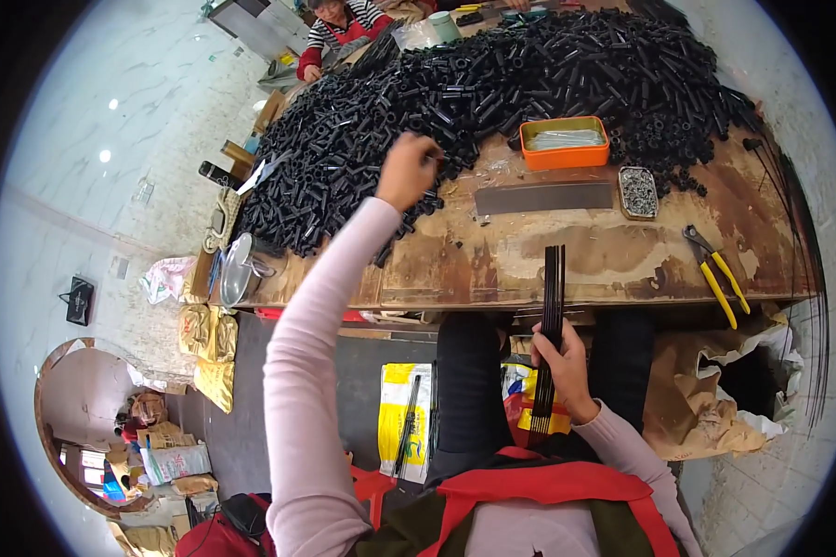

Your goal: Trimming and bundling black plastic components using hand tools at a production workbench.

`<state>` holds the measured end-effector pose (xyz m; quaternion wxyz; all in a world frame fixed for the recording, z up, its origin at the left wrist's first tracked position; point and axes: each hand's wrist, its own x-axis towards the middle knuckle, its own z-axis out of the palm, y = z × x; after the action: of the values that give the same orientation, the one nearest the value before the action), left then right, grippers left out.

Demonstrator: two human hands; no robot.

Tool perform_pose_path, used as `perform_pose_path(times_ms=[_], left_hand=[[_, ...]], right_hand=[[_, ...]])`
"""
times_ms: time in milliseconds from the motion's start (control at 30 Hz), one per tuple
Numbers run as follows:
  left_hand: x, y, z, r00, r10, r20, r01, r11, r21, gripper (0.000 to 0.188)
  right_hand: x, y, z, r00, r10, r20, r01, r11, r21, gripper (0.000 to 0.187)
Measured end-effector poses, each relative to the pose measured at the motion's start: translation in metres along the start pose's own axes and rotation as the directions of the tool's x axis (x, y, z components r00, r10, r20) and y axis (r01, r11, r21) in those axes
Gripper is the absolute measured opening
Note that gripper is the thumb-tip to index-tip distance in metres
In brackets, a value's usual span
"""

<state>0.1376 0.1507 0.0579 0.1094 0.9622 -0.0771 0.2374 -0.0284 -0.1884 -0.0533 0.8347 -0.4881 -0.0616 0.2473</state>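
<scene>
My left hand [407, 173] reaches over the near edge of a big heap of short black plastic tubes [344, 139] on the table. Its fingers are curled together, and a dark piece shows at their tips; I cannot make out what it is against the black heap. Closer to my body, my right hand [565, 364] is closed round a bundle of thin black rods [554, 288]. The rods stand roughly upright in front of the table's front edge, above my lap.
On the worn wooden table [520, 260] lie an orange box of thin clear sticks [567, 156], a flat metal bar [543, 198], a tray of small metal parts [638, 193] and yellow-handled pliers [715, 274]. A co-worker [344, 32] sits across. Torn brown paper sacking [687, 399] hangs at right.
</scene>
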Motion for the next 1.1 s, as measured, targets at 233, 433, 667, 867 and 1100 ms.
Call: perform_pose_path(times_ms=[233, 433, 667, 867, 1100], left_hand=[[0.031, 0.016, 0.048, 0.989, -0.006, 0.150, -0.058, 0.908, 0.415, 0.028], [0.043, -0.010, 0.050, 0.971, 0.057, 0.234, -0.126, 0.947, 0.296, 0.014], [0.031, 0.004, 0.025, 0.999, 0.024, 0.037, -0.029, 0.989, 0.142, 0.018], [-0.044, 0.120, -0.011, 0.868, -0.298, 0.396, 0.494, 0.593, -0.636, 0.026], [-0.115, 0.240, -0.075, 0.859, 0.163, 0.485, 0.465, 0.146, -0.873, 0.028]], right_hand=[[0.003, 0.003, 0.003, 1.000, 0.000, -0.026, -0.001, 1.000, -0.031, 0.012], [0.007, 0.006, 0.002, 1.000, 0.017, -0.013, -0.017, 1.000, -0.023, 0.011], [0.001, 0.011, 0.007, 1.000, 0.010, 0.021, -0.009, 1.000, -0.013, 0.012], [-0.005, 0.020, -0.002, 0.990, 0.000, 0.141, -0.011, 0.997, 0.070, 0.039], [-0.032, 0.026, 0.019, 0.982, 0.178, 0.058, -0.180, 0.983, 0.026, 0.045]])
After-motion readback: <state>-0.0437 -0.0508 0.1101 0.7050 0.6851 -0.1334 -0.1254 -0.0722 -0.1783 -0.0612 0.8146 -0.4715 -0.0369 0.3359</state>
